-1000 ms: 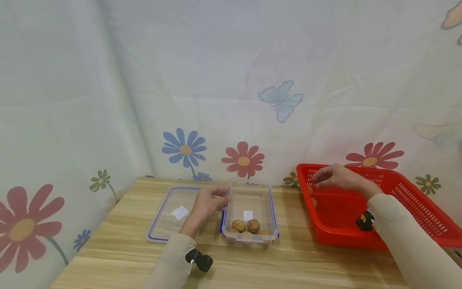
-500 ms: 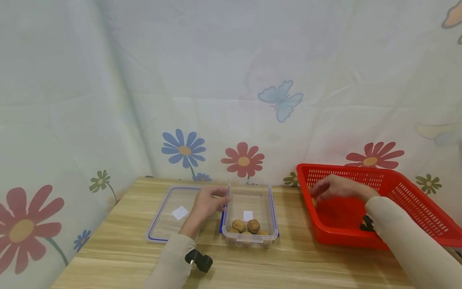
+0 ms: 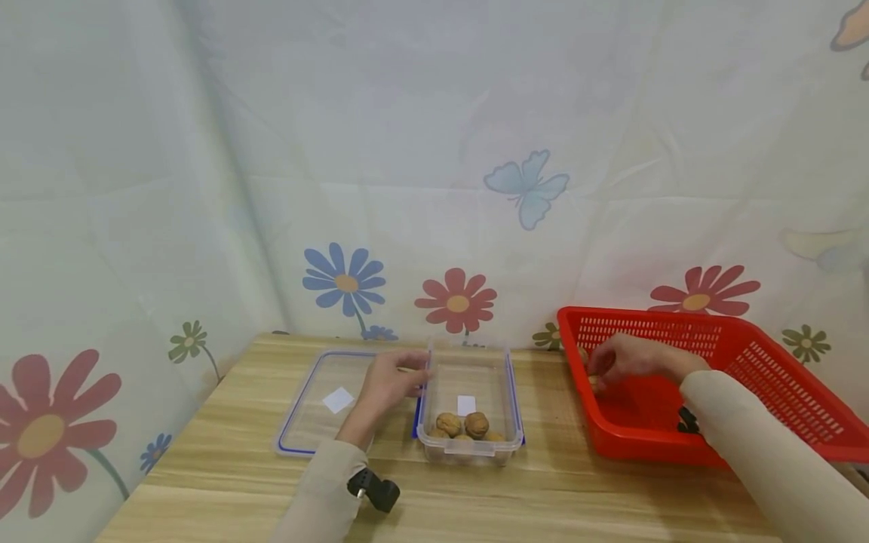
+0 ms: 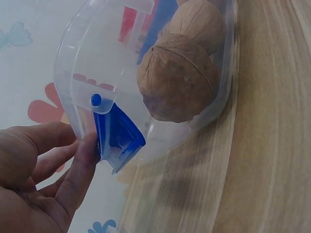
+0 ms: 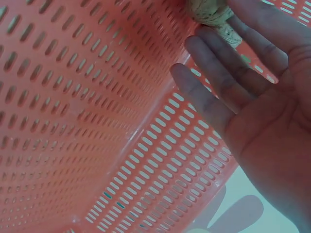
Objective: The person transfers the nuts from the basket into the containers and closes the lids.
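As the head view alone shows both, your left hand (image 3: 389, 377) pinching the box (image 3: 470, 448), right hand (image 3: 626, 359) at a walnut (image 5: 209, 10), hold unclear.

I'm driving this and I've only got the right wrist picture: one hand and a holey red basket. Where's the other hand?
Observer: The left hand is holding the edge of a clear box.

Operator: Ooh, is anything in that box?

Observer: Yes, walnuts, bunched at the end nearest the person.

Operator: Has it got its lid on?

Observer: No, a see-through lid with a blue edge lies on the table, to the left of the box.
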The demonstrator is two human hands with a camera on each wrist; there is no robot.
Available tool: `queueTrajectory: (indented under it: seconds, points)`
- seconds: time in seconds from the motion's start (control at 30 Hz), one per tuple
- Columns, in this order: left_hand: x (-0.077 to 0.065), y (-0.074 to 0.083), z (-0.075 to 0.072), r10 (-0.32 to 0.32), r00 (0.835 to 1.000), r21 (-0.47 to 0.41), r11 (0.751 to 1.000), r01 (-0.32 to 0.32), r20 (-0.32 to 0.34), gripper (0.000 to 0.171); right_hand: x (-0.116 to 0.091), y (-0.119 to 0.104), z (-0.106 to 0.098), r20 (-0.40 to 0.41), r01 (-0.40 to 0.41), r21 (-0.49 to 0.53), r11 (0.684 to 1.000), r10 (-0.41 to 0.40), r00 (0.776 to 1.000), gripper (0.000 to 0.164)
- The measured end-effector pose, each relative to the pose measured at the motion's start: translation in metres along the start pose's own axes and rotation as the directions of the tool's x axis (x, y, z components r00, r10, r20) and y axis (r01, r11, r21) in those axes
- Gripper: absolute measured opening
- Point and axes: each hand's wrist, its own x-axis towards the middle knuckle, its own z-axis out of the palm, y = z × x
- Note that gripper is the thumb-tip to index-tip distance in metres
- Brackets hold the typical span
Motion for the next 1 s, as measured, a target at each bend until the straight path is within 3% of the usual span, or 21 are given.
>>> queueTrajectory:
  seconds: [0.17,0.53,1.0]
  points:
    - [-0.001,0.001,0.0,-0.01,1.0,0.001,1.0,0.01,0.003,0.033,0.0,0.0,0.002,0.009,-0.049,-0.012,0.999,0.049,0.999,0.031]
    - [-0.001,0.001,-0.001,-0.007,1.0,-0.009,1.0,0.007,0.001,0.033,0.0,0.002,0.003,0.021,0.006,0.033,0.999,-0.006,1.0,0.029]
    - [0.0,0.0,-0.001,-0.001,1.0,-0.01,1.0,0.002,0.008,0.031,-0.014,-0.008,-0.009,-0.13,-0.004,0.038,0.999,0.009,0.992,0.037]
